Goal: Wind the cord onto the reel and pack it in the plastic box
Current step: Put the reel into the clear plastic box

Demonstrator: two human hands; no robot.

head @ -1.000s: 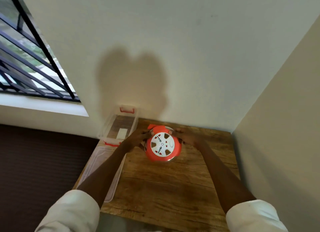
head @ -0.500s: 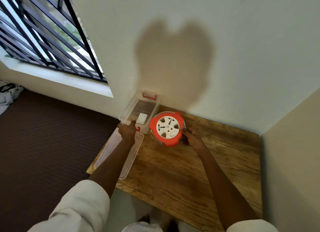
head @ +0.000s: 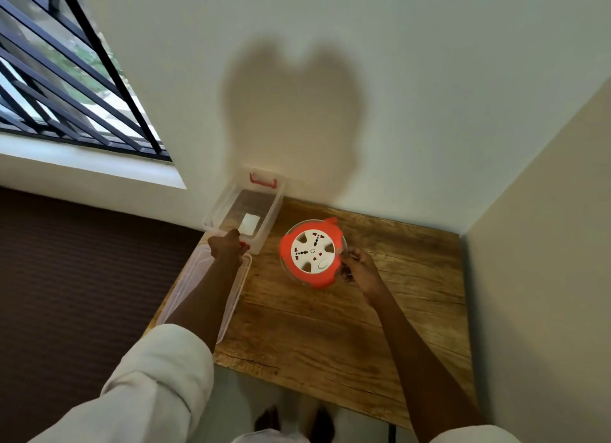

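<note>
The round orange reel, white-faced with sockets, lies flat on the wooden table beside the clear plastic box. The right hand grips its edge; the left hand grips the box rim.

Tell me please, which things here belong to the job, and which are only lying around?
For the job:
- orange reel, held by the right hand
- plastic box, open, left hand at its near end
- lid beside the box

Not for the job:
- wooden table
- window bars
</note>
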